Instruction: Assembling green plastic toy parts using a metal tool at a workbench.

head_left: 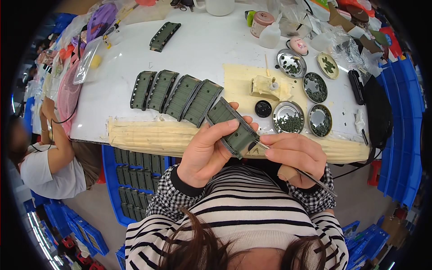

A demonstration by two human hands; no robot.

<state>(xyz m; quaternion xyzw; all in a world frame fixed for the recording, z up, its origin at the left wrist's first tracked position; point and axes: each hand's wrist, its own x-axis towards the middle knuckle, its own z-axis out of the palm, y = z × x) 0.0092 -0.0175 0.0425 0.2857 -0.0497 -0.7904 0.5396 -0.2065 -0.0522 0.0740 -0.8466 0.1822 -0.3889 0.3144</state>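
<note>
Just below the middle of the frame, a dark green ridged strip (234, 128) is being held tilted above the table's near edge. The left hand (207, 150) is curling closed around its lower half, thumb lying across the face. The right hand (294, 155) is pinching metal tweezers (297, 168), their tip touching the strip's lower end.

Four matching green strips (175, 95) are lying side by side on the white table (202, 45) at centre left, and a fifth (164, 36) is sitting alone in the upper middle. Round metal dishes (288, 117) of small green parts are clustering at the right. A pink-lidded jar (261, 23) and a white squeeze bottle (270, 36) are standing at the top. A blue crate (110, 180) of more strips is sitting under the table, lower left.
</note>
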